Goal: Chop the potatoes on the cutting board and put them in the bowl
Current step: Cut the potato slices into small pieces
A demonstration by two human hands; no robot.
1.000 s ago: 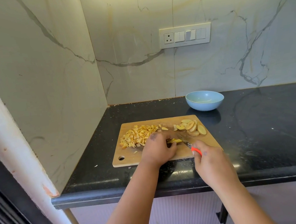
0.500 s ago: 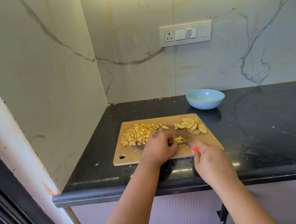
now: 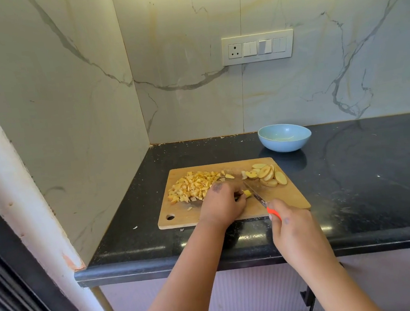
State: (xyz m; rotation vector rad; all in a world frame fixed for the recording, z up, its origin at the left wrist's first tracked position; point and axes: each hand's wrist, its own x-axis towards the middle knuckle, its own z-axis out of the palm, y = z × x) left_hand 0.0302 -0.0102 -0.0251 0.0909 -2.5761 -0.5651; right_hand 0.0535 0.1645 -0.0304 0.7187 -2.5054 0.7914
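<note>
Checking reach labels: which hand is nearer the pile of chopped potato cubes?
Left. The left hand sits on the cutting board touching the right edge of the pile of chopped potato cubes; the right hand holds the knife off the board's near edge.

Wooden cutting board [image 3: 288,197], rectangular with rounded corners and a hanging hole at its near left corner, lying flat on the dark surface [image 3: 377,189]. Heap of diced potato [image 3: 192,186], yellow with bits of skin, on the board's left half; a few stray cubes lie just beside it. Overlapping oval potato slices [image 3: 267,174], pale with brown skin edges, at the far right corner. One small yellow potato piece [image 3: 247,193] near the board's middle, touching the knife [image 3: 255,193] blade, whose handle is orange. Light blue bowl [image 3: 285,137], upright on the surface beyond the board's far right corner, apart from it.
</note>
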